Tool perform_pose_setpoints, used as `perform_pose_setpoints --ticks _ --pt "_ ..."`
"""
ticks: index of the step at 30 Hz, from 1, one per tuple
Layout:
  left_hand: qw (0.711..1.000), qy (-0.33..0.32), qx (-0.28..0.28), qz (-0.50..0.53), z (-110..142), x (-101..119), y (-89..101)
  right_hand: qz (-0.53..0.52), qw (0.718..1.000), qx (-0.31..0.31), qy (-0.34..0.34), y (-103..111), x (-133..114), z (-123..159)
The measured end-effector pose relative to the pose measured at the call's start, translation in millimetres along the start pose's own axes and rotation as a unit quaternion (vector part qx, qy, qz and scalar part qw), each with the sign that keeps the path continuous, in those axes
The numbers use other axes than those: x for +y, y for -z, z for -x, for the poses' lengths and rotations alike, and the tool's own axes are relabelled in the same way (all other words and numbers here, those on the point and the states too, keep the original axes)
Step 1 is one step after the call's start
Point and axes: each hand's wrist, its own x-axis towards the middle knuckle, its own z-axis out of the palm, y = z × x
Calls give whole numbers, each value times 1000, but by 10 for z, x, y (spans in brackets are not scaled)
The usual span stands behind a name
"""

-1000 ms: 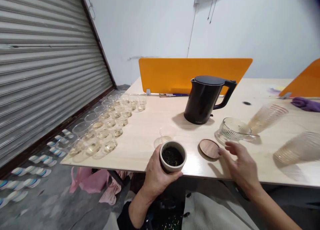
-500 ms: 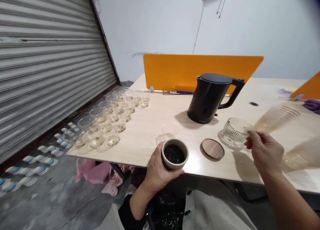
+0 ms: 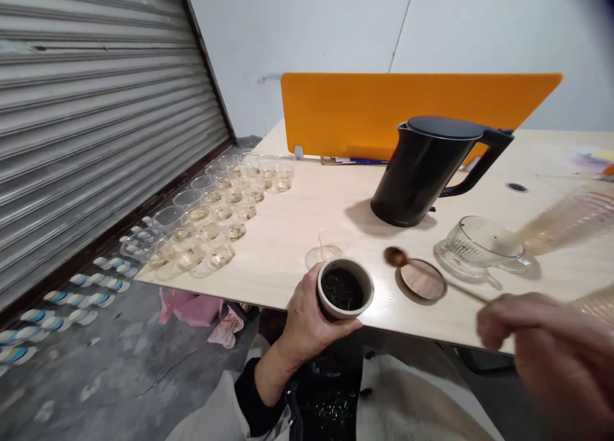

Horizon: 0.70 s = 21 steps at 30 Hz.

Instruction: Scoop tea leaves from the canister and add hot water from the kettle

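Observation:
My left hand (image 3: 301, 319) is wrapped round a small pale ceramic jar (image 3: 369, 294) at the table's front edge. Dark, dry tea leaves (image 3: 341, 289) show inside its open top. My right hand (image 3: 537, 329), smeared by motion, grips the thin handle of a spoon (image 3: 396, 257). The spoon's brown bowl is held to the right of the jar, over the near side of a round wooden lid (image 3: 424, 279). Beyond my right hand stands a ribbed glass cup (image 3: 472, 241) on a clear saucer (image 3: 448, 265). A clear plastic cup (image 3: 334, 241) stands just behind the jar.
A black electric kettle (image 3: 422, 172) stands in front of an orange divider (image 3: 364, 115). Rows of clear cups (image 3: 223, 211) with a little in their bottoms fill the table's left end. Stacked plastic cups (image 3: 570, 220) lie at the right. Pink cloth (image 3: 189, 307) hangs below the edge.
My right hand has moved away from the glass cup towards me, and a spoon now reaches left from it towards the jar. The view has shifted; my left hand still holds the jar.

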Motion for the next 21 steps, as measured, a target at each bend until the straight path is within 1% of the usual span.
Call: perform_pose_setpoints --ticks 1,3,4,6,9,13,17,21 --pt "1000 4 -3 0 -1 -2 -1 -4 996 -69 58 -97 -78 -20" --pt "1000 11 -9 1 -2 -2 -2 0 981 -147 130 -296 -150 -68" --pt "1000 14 -10 2 -2 -1 -2 -3 974 -169 150 -387 -158 -92" --pt "1000 14 -11 4 -1 -2 -1 -19 971 -181 158 -536 -157 -132" --pt "1000 7 -9 2 4 -7 3 -48 971 -182 150 -675 -186 -176" --pt "1000 18 -11 4 5 5 11 -58 971 -180 149 -794 -246 -232" --pt "999 41 -20 4 6 16 7 -59 966 -179 177 -910 -237 -299" --pt "999 40 -18 -4 18 -13 -16 -79 962 -182 189 -977 -230 -345"
